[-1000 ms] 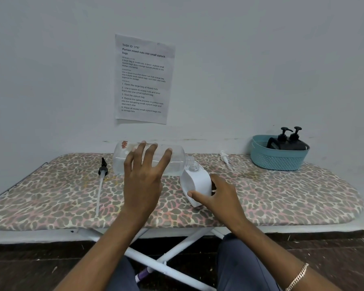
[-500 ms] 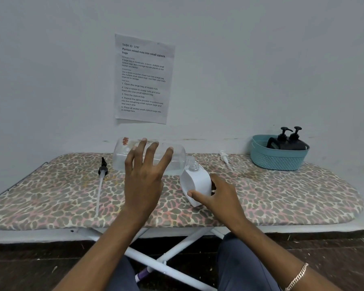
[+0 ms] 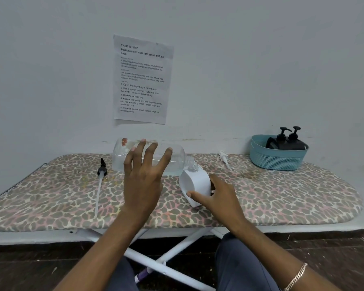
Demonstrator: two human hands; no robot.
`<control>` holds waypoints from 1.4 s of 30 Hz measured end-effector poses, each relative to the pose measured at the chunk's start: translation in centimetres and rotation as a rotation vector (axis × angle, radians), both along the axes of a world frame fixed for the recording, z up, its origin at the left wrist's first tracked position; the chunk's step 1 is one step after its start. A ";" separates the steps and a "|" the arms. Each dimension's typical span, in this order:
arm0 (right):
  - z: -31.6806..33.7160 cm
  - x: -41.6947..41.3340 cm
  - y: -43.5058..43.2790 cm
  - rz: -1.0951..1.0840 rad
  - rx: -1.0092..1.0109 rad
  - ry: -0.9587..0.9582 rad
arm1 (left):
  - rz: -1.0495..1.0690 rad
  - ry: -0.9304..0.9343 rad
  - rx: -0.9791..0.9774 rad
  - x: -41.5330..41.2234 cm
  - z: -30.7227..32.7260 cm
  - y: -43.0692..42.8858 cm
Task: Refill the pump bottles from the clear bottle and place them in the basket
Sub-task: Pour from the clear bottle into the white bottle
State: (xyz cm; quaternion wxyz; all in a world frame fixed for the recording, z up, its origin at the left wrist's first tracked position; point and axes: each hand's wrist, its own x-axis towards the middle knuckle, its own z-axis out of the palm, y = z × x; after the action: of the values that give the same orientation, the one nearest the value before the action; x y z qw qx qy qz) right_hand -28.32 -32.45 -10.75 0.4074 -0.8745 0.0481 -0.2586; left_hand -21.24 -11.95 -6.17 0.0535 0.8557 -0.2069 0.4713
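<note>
My left hand (image 3: 143,177) holds the clear bottle (image 3: 119,157) on its side above the board, its neck tipped down to the open mouth of a white pump bottle (image 3: 194,182). A little clear liquid lies in the lower part of the clear bottle. My right hand (image 3: 219,196) grips the white bottle from the right, holding it tilted on the board. The teal basket (image 3: 277,161) stands at the back right with two black pump bottles (image 3: 290,141) inside.
A black pump head with a long tube (image 3: 100,181) lies on the leopard-print ironing board (image 3: 282,196) to the left. A white pump head (image 3: 224,157) lies behind the white bottle. A printed sheet (image 3: 142,78) hangs on the wall.
The base of the clear bottle has lifted slightly, steepening its tilt toward the white bottle. My right hand and the white bottle have stayed put.
</note>
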 end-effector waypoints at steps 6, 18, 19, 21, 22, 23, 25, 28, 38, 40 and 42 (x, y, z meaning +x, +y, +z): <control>0.0 0.1 0.0 -0.002 -0.002 -0.007 | 0.000 0.005 0.007 0.1 0.0 -0.1; -0.1 0.0 0.0 0.005 0.018 -0.018 | -0.010 0.002 0.000 0.2 -0.1 -0.1; -0.1 0.0 0.0 0.002 0.015 -0.017 | -0.011 0.002 0.001 0.2 -0.1 -0.1; -0.1 0.1 0.0 -0.001 0.012 -0.013 | -0.012 -0.001 0.001 0.2 -0.2 0.0; -0.1 0.1 0.0 0.000 0.014 -0.010 | -0.012 -0.002 0.002 0.2 -0.2 0.0; -0.1 0.1 0.0 0.003 0.017 -0.009 | -0.011 -0.003 0.002 0.2 -0.2 0.0; -0.1 0.0 -0.1 0.004 0.018 -0.012 | -0.013 -0.002 0.002 0.3 -0.2 -0.1; 0.0 0.0 -0.1 0.007 0.018 -0.013 | -0.018 -0.007 0.006 0.4 -0.1 -0.1; 0.1 -0.1 0.0 0.009 0.023 -0.019 | -0.021 -0.012 0.015 0.5 0.1 0.0; 0.1 -0.1 0.1 0.006 0.019 -0.019 | -0.023 -0.012 0.015 0.4 0.1 0.0; 0.1 -0.1 0.1 0.006 0.018 -0.017 | -0.023 -0.015 0.015 0.4 0.0 0.1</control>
State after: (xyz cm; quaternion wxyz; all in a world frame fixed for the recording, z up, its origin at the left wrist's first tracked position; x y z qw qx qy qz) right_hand -28.43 -32.38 -10.64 0.4163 -0.8688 0.0442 -0.2643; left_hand -20.80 -11.87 -6.13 0.0510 0.8501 -0.2208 0.4753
